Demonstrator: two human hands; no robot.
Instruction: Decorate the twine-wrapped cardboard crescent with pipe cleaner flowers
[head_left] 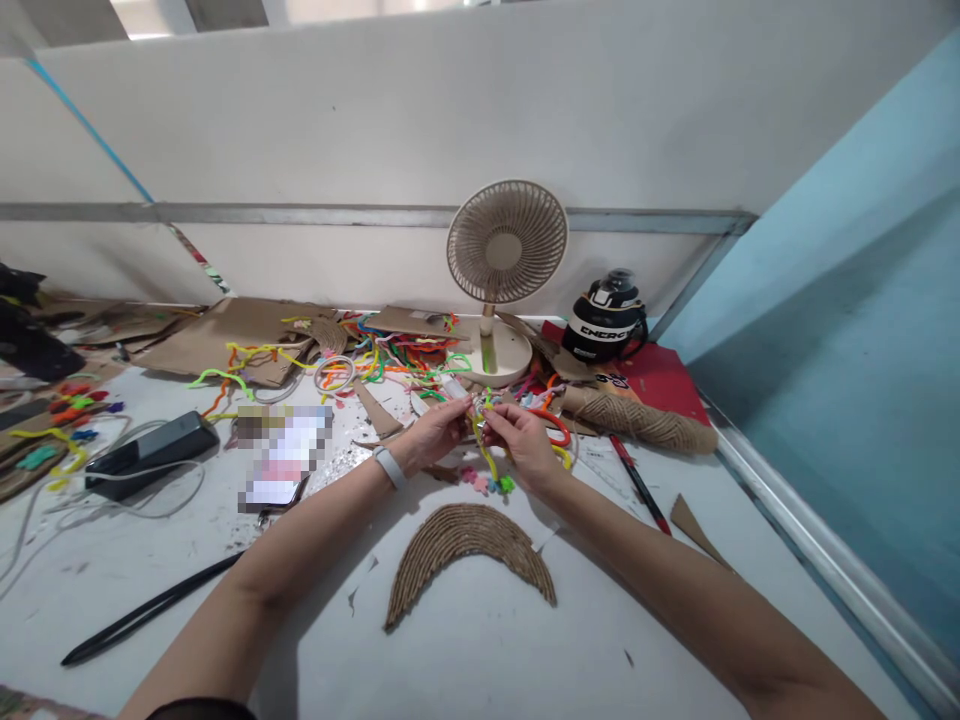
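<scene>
My left hand (439, 432) and my right hand (523, 440) meet over the middle of the table, fingertips pinched close together. Between them runs a yellow pipe cleaner (491, 464), its end hanging down below the fingers. A small shiny bit also shows at the fingertips, too small to name. Just below the hands lie little pink, blue and green fuzzy pieces (480, 482). Nearer to me, a crescent wrapped in rows of brown twine (471, 528) rests flat on the white table (450, 660).
A desk fan (507, 242) stands behind the hands, with a black jug (606, 318) and a twine roll (641, 420) to its right. Colourful pipe cleaners (405, 350) and cardboard (225, 335) crowd the back. Leftward are a phone (289, 460), a black device (154, 455) and cables; a pen (640, 484) lies right.
</scene>
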